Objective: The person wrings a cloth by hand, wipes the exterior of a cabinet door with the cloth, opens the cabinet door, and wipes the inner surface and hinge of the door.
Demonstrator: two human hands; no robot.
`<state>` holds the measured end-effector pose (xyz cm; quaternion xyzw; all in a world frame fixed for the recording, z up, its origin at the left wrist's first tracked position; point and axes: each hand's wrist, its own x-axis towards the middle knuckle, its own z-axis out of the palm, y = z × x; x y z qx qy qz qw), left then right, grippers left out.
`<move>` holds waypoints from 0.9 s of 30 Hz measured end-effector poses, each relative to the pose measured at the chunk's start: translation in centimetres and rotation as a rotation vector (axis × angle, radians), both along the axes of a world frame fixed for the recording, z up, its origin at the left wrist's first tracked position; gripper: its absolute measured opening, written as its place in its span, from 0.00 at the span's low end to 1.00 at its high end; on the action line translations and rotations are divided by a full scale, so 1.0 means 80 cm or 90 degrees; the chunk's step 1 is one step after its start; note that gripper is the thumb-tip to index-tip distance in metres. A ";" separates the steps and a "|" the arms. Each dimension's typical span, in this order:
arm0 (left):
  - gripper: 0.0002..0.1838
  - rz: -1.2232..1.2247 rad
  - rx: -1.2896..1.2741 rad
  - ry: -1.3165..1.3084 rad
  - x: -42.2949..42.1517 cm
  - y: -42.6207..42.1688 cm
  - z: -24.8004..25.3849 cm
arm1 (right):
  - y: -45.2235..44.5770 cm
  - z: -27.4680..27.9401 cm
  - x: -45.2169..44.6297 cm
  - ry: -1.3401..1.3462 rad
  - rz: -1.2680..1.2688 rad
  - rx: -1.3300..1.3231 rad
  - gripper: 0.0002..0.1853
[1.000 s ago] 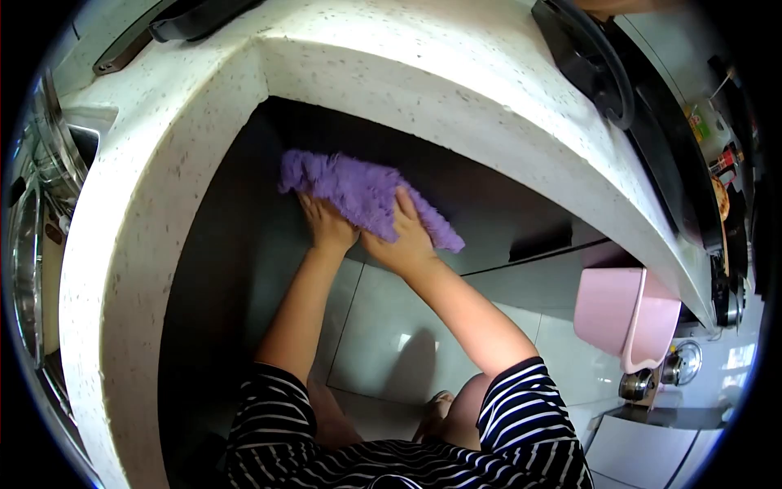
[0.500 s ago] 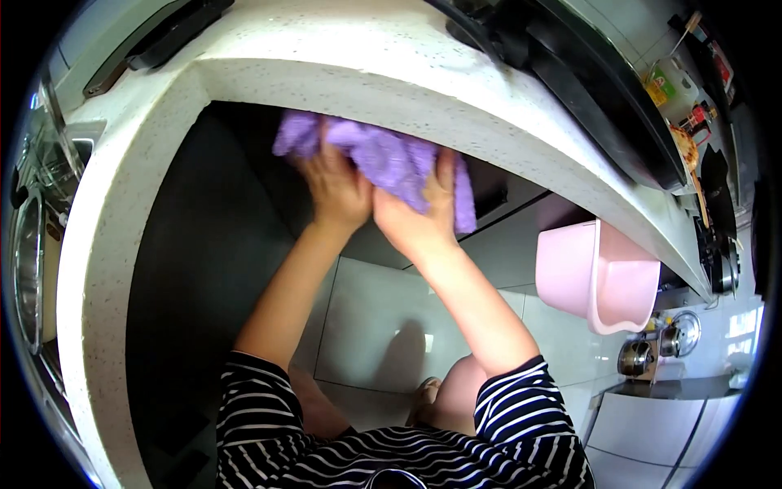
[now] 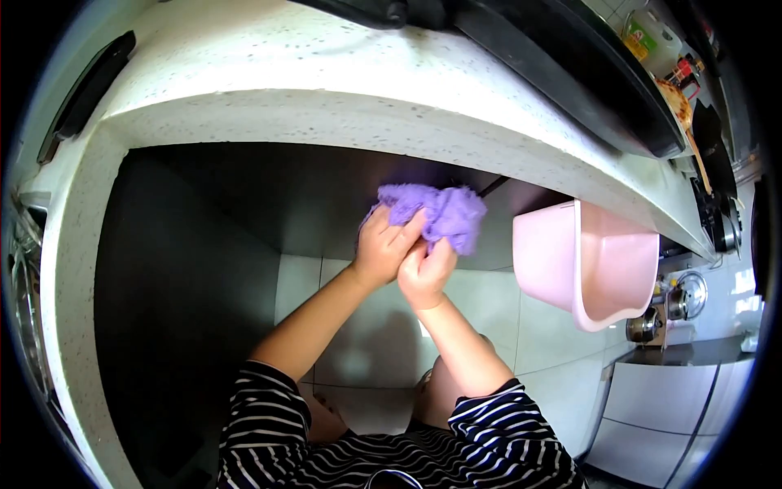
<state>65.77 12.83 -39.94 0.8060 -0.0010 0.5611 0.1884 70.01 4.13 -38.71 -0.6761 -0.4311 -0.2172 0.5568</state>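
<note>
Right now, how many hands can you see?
2. The left hand grips the left part of the purple cloth; the right hand is close beside it, holding the cloth's near edge. Some fingers are partly hidden, but no other hand shows.

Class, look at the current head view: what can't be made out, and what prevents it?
How the left hand and right hand grip underneath: head view, hidden by the purple cloth and the hands themselves.
Full outline of the black pan: head view, cut off by the top edge.
Wording on the label of the plastic bottle: head view, too small and blurred.
</note>
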 end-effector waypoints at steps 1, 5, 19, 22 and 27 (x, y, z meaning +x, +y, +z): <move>0.27 -0.012 -0.031 0.016 -0.003 -0.006 -0.015 | -0.003 -0.003 -0.003 0.003 0.014 -0.022 0.17; 0.29 -0.055 -0.178 0.074 -0.016 -0.029 -0.033 | -0.015 -0.004 -0.006 0.016 0.043 -0.052 0.17; 0.30 -0.016 -0.276 -0.049 0.005 -0.048 0.059 | -0.019 0.067 0.002 0.127 0.083 0.050 0.15; 0.29 -0.030 -0.408 0.018 -0.010 -0.062 0.015 | -0.026 0.050 -0.007 0.181 0.071 0.023 0.16; 0.30 0.037 -0.273 0.077 -0.038 -0.055 0.062 | -0.040 0.092 -0.012 0.141 0.068 -0.041 0.20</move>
